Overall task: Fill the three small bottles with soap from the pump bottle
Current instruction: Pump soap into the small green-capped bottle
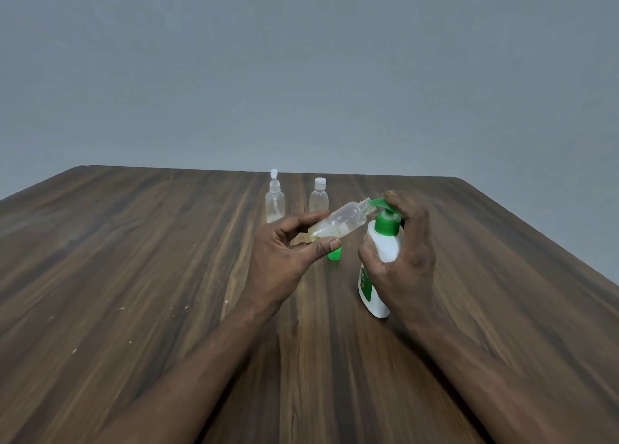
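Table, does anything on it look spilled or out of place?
No soap spill shows. Pale specks dot the table on its left side. A green cap stands loose beside the left hand, likely off the small bottle it holds.

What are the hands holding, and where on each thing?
The left hand pinches the uncapped small clear bottle near its base. The right hand holds the white pump bottle round its upper body, a finger on the green pump head.

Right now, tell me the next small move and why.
Probably press the green pump head down. The left hand holds the uncapped clear plastic small bottle tilted, its neck at the spout, with only a little liquid inside; the right hand grips the white pump bottle, fingers over the head.
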`<state>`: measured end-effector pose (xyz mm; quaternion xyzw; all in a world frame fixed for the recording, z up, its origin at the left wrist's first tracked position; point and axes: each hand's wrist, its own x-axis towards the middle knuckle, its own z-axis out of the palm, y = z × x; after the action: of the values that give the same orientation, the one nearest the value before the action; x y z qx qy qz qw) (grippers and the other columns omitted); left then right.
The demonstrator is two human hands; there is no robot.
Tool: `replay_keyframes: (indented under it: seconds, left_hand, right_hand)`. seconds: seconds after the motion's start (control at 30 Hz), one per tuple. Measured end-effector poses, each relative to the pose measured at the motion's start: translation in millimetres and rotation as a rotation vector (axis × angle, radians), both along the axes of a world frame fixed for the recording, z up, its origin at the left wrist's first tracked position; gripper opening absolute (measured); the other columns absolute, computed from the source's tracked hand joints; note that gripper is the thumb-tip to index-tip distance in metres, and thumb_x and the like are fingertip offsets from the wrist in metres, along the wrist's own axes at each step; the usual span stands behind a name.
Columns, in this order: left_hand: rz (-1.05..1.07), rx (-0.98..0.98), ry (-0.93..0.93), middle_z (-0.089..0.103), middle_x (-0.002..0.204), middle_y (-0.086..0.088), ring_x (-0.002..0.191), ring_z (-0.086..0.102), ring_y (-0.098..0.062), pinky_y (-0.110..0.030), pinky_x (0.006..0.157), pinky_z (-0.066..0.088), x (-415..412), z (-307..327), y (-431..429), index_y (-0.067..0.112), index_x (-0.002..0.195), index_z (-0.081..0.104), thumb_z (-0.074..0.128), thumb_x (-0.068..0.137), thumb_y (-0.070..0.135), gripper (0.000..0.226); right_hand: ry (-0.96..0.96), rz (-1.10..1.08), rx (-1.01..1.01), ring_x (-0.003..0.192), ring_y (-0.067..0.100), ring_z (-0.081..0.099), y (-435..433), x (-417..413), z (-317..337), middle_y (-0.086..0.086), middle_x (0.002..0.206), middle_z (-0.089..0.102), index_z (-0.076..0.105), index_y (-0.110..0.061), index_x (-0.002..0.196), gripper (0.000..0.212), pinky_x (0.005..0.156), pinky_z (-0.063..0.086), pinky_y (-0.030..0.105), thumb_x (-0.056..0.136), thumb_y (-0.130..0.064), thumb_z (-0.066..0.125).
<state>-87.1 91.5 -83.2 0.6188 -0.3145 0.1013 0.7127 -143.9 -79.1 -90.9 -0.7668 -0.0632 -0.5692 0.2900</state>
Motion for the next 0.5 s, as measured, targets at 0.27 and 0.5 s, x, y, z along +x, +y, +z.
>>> replay_keyframes:
  seconds: [0.27,0.5]
  left_hand:
    - [-0.001,0.007,-0.001,0.077,0.106,-0.002,0.098,0.073,-0.008,-0.015,0.077,0.056,0.1,0.1,-0.1,0.003,0.113,0.073,0.084,0.073,0.002,0.042]
    - [-0.005,0.000,-0.004,0.077,0.105,0.000,0.099,0.073,-0.009,-0.016,0.077,0.057,-0.6,0.6,0.5,0.004,0.112,0.074,0.084,0.072,0.005,0.042]
  right_hand:
    - [0.011,-0.001,0.005,0.115,-0.003,0.048,1.5,-1.1,0.7,-0.006,0.126,0.049,0.048,-0.013,0.129,0.066,0.098,0.037,0.013,0.070,0.004,0.072]
    - [0.016,0.004,0.001,0.120,-0.003,0.046,0.3,-0.4,0.7,-0.010,0.129,0.046,0.048,-0.008,0.132,0.070,0.100,0.038,0.016,0.069,0.006,0.075]
